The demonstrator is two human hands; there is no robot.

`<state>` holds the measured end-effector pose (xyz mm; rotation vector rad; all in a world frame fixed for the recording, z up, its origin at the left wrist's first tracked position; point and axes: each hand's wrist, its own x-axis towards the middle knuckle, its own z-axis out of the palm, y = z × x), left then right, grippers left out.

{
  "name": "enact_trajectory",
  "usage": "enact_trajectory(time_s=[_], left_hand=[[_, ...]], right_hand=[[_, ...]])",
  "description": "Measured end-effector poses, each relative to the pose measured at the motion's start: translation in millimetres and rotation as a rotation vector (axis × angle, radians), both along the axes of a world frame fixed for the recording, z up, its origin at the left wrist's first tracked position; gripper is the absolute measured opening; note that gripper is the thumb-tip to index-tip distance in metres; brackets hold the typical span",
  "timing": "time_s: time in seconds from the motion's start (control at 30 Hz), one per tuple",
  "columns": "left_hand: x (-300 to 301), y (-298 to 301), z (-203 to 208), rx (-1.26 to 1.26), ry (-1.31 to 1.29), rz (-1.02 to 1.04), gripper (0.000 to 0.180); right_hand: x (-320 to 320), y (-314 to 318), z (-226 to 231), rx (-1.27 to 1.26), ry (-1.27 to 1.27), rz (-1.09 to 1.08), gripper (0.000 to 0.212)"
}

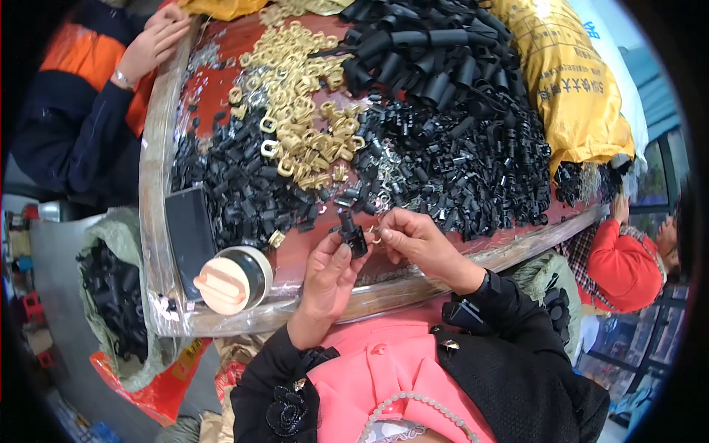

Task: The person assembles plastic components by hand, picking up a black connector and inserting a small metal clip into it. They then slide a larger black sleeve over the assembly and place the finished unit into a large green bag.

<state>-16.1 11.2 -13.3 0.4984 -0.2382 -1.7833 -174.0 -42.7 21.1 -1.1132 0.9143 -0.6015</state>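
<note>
Near the table's front edge, my left hand point(329, 272) grips a small black plastic part point(352, 235) with a narrow upright stem. My right hand point(419, 242) is beside it, thumb and forefinger pinched on a tiny pale metal piece point(376, 235), whose exact shape is too small to make out. Just beyond both hands lie heaps of loose parts: small black plastic pieces point(465, 173), black tubes point(436, 66) farther back, and gold-coloured ring-shaped pieces point(295, 111) in the middle. A few silvery bits point(385, 173) are scattered between them.
A jar with a cream lid point(227, 284) and a dark phone point(190, 232) stand at the table's left corner, inside its wooden rim point(153, 177). Yellow sacks point(569, 81) lie at the right. A sack of black parts point(114, 295) is at lower left. Other people sit left and right.
</note>
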Motion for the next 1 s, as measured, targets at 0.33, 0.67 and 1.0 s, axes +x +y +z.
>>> enact_trajectory(time_s=[0.33,0.67,1.0], left_hand=[[0.8,0.6,5.5,0.085,-0.048,-0.009,0.028],[1.0,-3.5,7.6,0.146,-0.101,-0.147,0.033],[-0.8,-2.2,8.7,0.132,-0.112,-0.166,0.029]], right_hand=[[-6.2,2.2,0.8,-0.116,0.068,0.012,0.012],[-2.5,-1.9,11.3,-0.763,0.257,0.031,0.005],[3.4,2.7,10.4,-1.099,0.440,0.052,0.009]])
